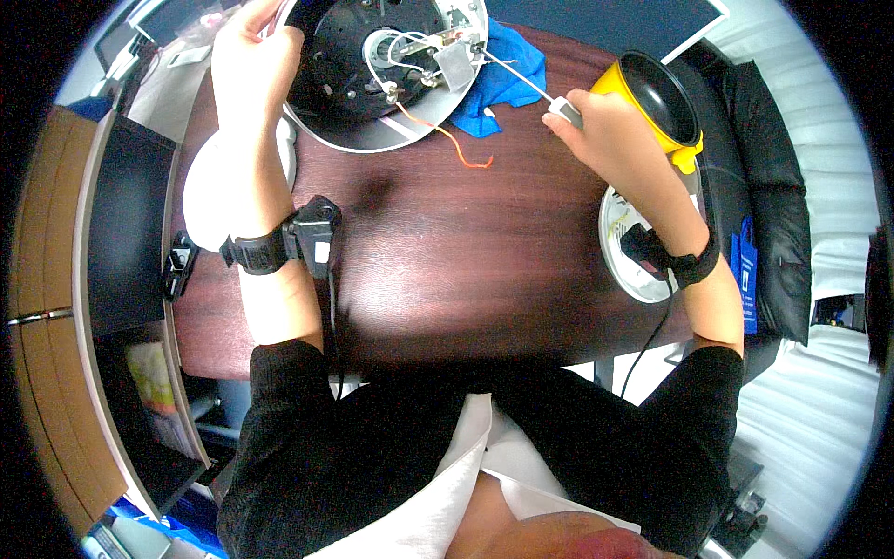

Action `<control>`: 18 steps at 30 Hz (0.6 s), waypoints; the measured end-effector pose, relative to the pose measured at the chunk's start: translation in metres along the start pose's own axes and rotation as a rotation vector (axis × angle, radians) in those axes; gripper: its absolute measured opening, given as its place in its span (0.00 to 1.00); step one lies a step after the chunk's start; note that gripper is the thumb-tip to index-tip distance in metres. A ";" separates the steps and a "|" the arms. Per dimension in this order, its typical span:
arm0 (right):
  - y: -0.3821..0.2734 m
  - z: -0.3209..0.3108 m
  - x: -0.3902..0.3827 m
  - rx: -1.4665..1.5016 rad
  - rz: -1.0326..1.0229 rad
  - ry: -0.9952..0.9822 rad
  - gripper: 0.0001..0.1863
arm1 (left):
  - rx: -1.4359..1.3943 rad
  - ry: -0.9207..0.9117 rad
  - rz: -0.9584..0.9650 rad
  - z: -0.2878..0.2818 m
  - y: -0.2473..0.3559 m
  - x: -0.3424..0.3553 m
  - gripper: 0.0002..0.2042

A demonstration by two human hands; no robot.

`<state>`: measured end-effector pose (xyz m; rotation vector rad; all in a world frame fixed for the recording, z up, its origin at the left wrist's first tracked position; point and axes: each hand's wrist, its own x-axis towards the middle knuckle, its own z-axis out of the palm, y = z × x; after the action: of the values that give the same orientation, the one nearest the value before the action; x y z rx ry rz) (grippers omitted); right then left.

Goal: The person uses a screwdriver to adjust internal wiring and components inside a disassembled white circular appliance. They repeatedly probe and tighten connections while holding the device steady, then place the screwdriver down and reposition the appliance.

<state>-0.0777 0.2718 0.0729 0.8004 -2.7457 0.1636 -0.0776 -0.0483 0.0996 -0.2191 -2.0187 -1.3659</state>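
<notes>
Gripping its rim, the left hand steadies an opened round appliance between both hands; the right hand clasps a screwdriver. Beneath them gleams a reddish-brown surface. Rightward hang white curtains; leftward stands brown shelving.

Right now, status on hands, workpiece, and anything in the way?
Left hand gripping round housing. Right hand holding thin-shafted tool, far end reaching housing. Housing open, insides exposed. Orange wire trailing out; blue cloth alongside.
</notes>
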 end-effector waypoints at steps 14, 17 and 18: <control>-0.004 0.000 0.018 0.366 0.112 -0.133 0.23 | 0.000 -0.022 -0.026 -0.013 0.000 0.002 0.32; -0.012 -0.003 0.019 0.603 0.362 -0.313 0.25 | 0.065 0.006 -0.010 -0.009 0.002 0.001 0.31; -0.012 -0.001 0.019 0.684 0.409 -0.345 0.26 | 0.102 0.010 -0.013 -0.008 0.001 0.004 0.31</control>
<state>-0.0861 0.2522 0.0793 0.4076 -3.1724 1.1958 -0.0762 -0.0561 0.1042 -0.1537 -2.0780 -1.2656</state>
